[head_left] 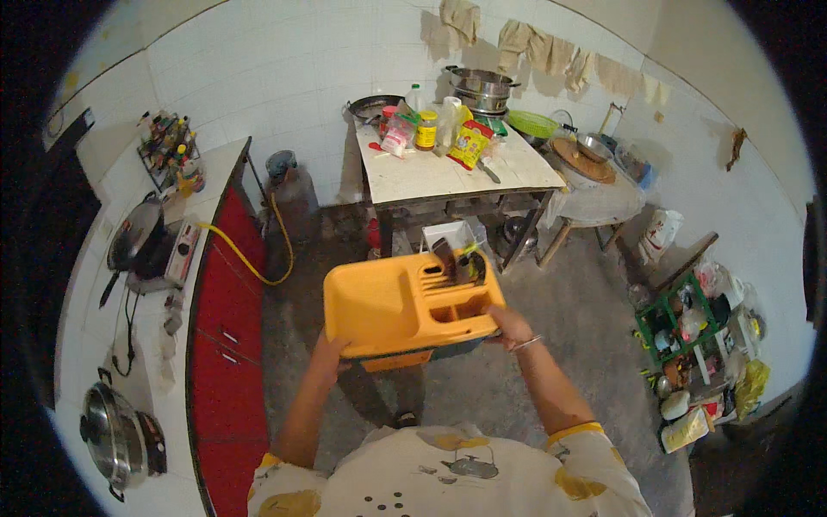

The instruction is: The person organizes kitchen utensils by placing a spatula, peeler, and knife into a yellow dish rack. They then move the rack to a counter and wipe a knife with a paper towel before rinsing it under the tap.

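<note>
Both hands carry an orange plastic kitchen organizer (370, 300) in front of me, above the floor. It has a broad shallow basin on the left, and slots and small compartments on the right. Dark-handled utensils (469, 269) stand in its far right part; their exact kind is hard to make out. My left hand (329, 355) grips the near left corner, with most fingers hidden under the rim. At the right end, my right hand (512, 327) is closed on the edge, thumb on top. A dark lower part shows beneath the orange top.
Ahead stands a white table (448, 177) with jars, packets, a knife (490, 171) and a steamer pot (482, 86). A counter with a wok (138, 231), stove and lidded pot (112, 435) runs along the left. A yellow hose (289, 250) loops leftward. Green crates (680, 319) sit at right.
</note>
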Tool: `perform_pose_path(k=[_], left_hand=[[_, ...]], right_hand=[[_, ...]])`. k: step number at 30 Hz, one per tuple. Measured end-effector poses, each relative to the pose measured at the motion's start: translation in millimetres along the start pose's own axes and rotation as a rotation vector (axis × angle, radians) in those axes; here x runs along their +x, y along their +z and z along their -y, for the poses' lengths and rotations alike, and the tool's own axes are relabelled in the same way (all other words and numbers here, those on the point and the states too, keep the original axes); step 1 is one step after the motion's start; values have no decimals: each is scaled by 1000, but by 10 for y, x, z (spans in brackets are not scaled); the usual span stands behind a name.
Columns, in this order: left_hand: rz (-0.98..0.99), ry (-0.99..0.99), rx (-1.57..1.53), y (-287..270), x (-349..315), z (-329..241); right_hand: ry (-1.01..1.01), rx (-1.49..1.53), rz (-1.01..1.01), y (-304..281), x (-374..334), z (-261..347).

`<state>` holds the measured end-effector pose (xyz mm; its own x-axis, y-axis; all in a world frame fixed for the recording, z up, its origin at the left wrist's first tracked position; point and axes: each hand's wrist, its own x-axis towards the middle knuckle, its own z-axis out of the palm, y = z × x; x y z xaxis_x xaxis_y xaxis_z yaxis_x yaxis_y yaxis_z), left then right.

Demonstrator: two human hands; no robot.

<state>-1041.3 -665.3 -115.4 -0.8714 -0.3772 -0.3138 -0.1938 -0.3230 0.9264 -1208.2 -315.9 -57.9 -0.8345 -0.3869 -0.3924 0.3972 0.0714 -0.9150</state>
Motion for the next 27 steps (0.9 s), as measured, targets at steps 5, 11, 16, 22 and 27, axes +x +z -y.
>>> perform_pose_path(k=[5, 11, 16, 22, 27], left_hand=[[124, 49, 150, 968, 1329, -430], [101, 63, 188, 1681, 2268, -1633], [53, 109, 165, 1851, 3218, -2157], [-6, 76, 167, 2000, 4218, -2638], [32, 47, 174, 1906, 4963, -2756]], right_hand=[[-61, -3, -147, -903, 1285, 209], [-96, -32, -110, -992, 1937, 1806], [-108, 26, -11, -1098, 3017, 2493], [-76, 20, -50, -1108, 4243, 3000], [-25, 8, -66, -1013, 5006, 3104]])
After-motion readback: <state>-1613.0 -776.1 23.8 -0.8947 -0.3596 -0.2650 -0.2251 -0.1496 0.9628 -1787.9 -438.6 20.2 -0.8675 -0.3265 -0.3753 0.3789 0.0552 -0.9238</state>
